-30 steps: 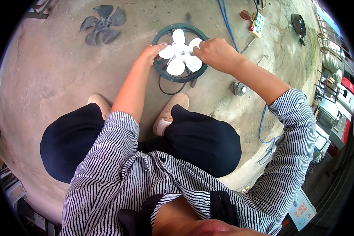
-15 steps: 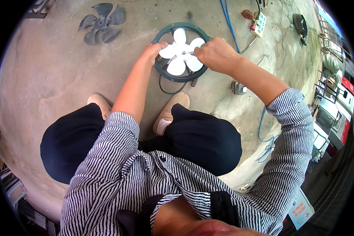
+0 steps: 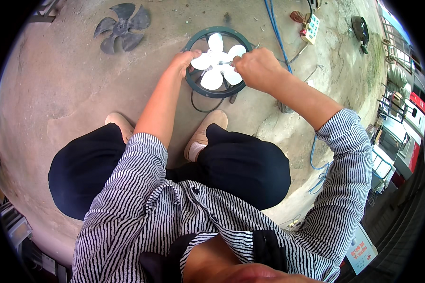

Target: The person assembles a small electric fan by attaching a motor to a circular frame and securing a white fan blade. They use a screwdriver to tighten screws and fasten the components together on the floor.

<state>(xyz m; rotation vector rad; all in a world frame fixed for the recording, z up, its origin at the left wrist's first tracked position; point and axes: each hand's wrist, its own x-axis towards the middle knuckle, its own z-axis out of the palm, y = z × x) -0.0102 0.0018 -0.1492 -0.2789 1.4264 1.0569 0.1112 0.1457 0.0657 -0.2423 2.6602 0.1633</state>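
Note:
A white five-bladed fan (image 3: 212, 80) sits inside a dark green round frame (image 3: 197, 90) on the floor before my feet. My left hand (image 3: 186, 61) is closed at the fan's left side, pinching the tip of a blade, with its fingers partly hidden near the frame's rim. My right hand (image 3: 257, 70) is wrapped round a tool with a slim metal shaft (image 3: 227, 62). That shaft reaches left to the fan's hub; the handle is hidden in my fist, so its exact kind cannot be made out. A dark cable (image 3: 197, 108) loops out below the frame.
A loose grey fan blade (image 3: 121, 28) lies at the far left. Beyond my right hand are a blue cable (image 3: 275, 23), a power strip (image 3: 311, 30) and a dark round part (image 3: 360, 29). A small metal object (image 3: 285, 107) is partly behind my right forearm. Machines crowd the right edge.
My right fist has turned slightly about the tool, and its forearm has dropped a little lower and leftward. My left hand and the fan have stayed in place.

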